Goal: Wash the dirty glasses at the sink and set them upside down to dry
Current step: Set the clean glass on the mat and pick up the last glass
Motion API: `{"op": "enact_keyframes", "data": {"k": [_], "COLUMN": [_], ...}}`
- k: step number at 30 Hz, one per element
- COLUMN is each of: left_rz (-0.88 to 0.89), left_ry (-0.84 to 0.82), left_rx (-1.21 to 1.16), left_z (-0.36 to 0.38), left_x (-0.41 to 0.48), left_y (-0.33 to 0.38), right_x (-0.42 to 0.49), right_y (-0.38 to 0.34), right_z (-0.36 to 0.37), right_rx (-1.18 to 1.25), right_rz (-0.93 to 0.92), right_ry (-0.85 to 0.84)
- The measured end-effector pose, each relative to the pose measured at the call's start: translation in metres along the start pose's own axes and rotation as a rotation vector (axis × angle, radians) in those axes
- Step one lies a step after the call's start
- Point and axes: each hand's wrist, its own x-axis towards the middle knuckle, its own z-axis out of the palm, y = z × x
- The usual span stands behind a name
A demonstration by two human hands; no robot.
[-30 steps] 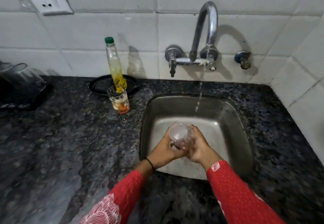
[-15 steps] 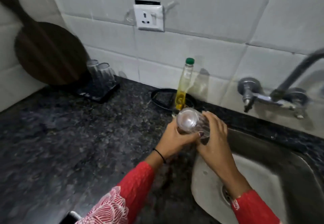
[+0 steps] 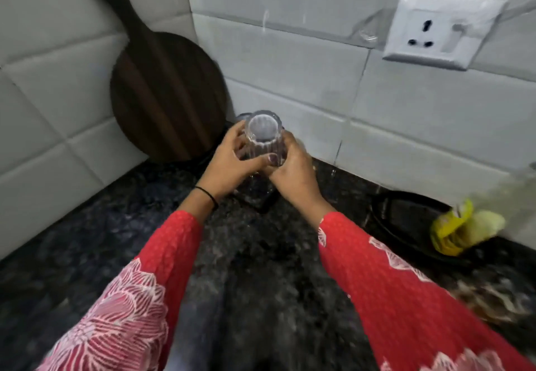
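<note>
Glass tumbler [image 3: 263, 135], left hand [image 3: 229, 166] and right hand [image 3: 294, 172] curled round it, tray [image 3: 261, 201] beneath mostly hidden, bottle [image 3: 452, 234] blurred.

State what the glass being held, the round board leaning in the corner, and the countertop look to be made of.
The ribbed glass looks like clear, glossy glass with a see-through fluted wall; clear plastic cannot be ruled out. The round board looks like dark matte wood with visible grain stripes. The countertop looks like polished speckled stone, likely granite: dark, pale flecks, some sheen.

Ribbed glass [image 3: 264, 135] base-up, gripped by left hand [image 3: 232, 164] and right hand [image 3: 293, 173], above dark tray [image 3: 261, 196], wooden board [image 3: 165, 92] behind
</note>
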Motion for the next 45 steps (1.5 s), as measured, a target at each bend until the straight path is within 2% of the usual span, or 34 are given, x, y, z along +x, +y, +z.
{"op": "enact_keyframes", "data": {"k": [3,7,14,18,22,25,28,31,33,37,40,42,45], "left_rz": [-0.089,-0.171,-0.214,-0.192,-0.177,-0.157,-0.023,0.142,0.235,0.356,0.303,0.201,0.041], "left_ry": [0.073,0.088,0.105,0.124,0.141,0.299,0.393,0.324,0.26,0.077,-0.107,-0.249,-0.452], "left_rx": [0.023,0.011,-0.081,-0.103,0.009,0.095,0.111,0.142,0.133,0.072,0.013,-0.019,0.038], "left_z": [-0.036,-0.054,-0.063,-0.06,-0.059,-0.049,-0.025,0.014,0.047,0.126,0.186,0.227,0.278], "left_x": [0.032,0.054,0.058,0.053,0.054,0.039,0.004,-0.041,-0.069,-0.117,-0.143,-0.153,-0.154], "left_y": [-0.035,-0.069,-0.1,-0.111,-0.112,-0.099,-0.071,-0.041,-0.021,0.001,0.0,-0.004,-0.013], "right_x": [0.033,0.055,0.059,0.057,0.054,0.037,0.007,-0.037,-0.072,-0.156,-0.213,-0.243,-0.265], "right_y": [0.011,0.033,0.056,0.066,0.067,0.057,0.032,0.011,0.004,0.016,0.039,0.059,0.091], "right_z": [0.045,0.082,0.113,0.118,0.117,0.107,0.074,0.023,-0.015,-0.102,-0.159,-0.19,-0.22], "right_rx": [0.028,0.042,0.006,-0.015,-0.025,-0.023,0.114,0.212,0.178,-0.226,-0.423,-0.432,-0.319], "right_rz": [0.106,0.194,0.232,0.224,0.223,0.239,0.229,0.134,0.019,-0.172,-0.118,-0.017,0.237], "right_ry": [-0.052,-0.122,-0.118,-0.102,-0.108,-0.039,0.049,0.186,0.307,0.6,0.829,0.93,0.892]}}
